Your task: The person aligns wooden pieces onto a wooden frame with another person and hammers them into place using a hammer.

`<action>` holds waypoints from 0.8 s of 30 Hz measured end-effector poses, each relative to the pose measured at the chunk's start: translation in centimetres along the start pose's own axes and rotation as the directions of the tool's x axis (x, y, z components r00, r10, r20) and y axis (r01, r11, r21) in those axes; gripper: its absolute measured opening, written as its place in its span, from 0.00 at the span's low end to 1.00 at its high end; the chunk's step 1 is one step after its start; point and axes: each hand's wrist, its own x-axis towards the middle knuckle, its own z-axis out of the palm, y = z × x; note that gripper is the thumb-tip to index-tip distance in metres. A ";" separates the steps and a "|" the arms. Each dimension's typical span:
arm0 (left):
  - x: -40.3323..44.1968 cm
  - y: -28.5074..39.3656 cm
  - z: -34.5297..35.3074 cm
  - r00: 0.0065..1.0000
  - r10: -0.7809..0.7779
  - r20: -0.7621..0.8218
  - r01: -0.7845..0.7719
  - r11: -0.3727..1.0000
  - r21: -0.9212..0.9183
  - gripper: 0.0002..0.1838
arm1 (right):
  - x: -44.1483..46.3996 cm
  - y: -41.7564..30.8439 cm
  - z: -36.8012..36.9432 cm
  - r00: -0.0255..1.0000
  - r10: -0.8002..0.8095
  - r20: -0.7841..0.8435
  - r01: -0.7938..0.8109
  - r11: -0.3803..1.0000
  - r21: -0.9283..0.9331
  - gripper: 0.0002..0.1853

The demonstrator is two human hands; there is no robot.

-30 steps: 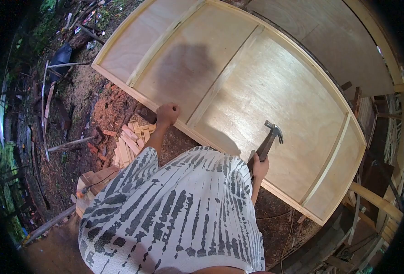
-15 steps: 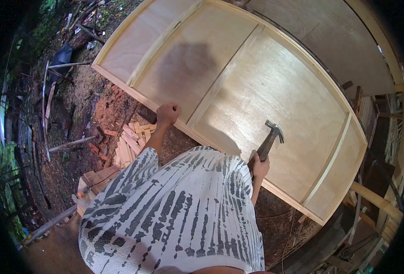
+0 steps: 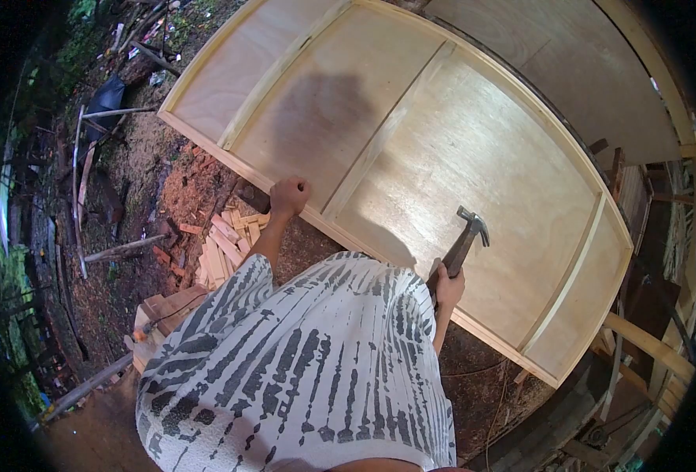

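Note:
My right hand [image 3: 449, 288] is wrapped round the handle of a claw hammer [image 3: 466, 242], whose metal head points away from me over the plywood. My left hand [image 3: 289, 197] is closed at the near edge of the framed panel [image 3: 411, 173]; whatever its curled fingers may hold is hidden. The panel is pale plywood with a raised wooden rim and several cross strips. One cross strip [image 3: 387, 130] runs across between my two hands. Shadows fall on the panel in front of me.
Cut wood offcuts [image 3: 224, 245] lie heaped on the ground at the left, beside reddish sawdust [image 3: 191, 185]. A pole frame [image 3: 81, 189] stands farther left. Another plywood sheet [image 3: 552, 63] is beyond the panel. Timber beams [image 3: 651, 346] are at the right.

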 end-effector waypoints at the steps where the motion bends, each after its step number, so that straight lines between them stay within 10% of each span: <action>1: 0.0 0.0 0.0 1.000 0.000 0.000 0.000 1.000 0.000 0.13 | 0.0 0.0 0.0 1.000 0.000 -0.001 0.000 1.000 -0.007 0.30; 24: -0.1 0.0 0.1 1.000 0.010 -0.011 -0.010 1.000 -0.007 0.14 | 0.4 0.7 0.6 0.998 -0.043 -0.048 0.045 0.999 0.027 0.27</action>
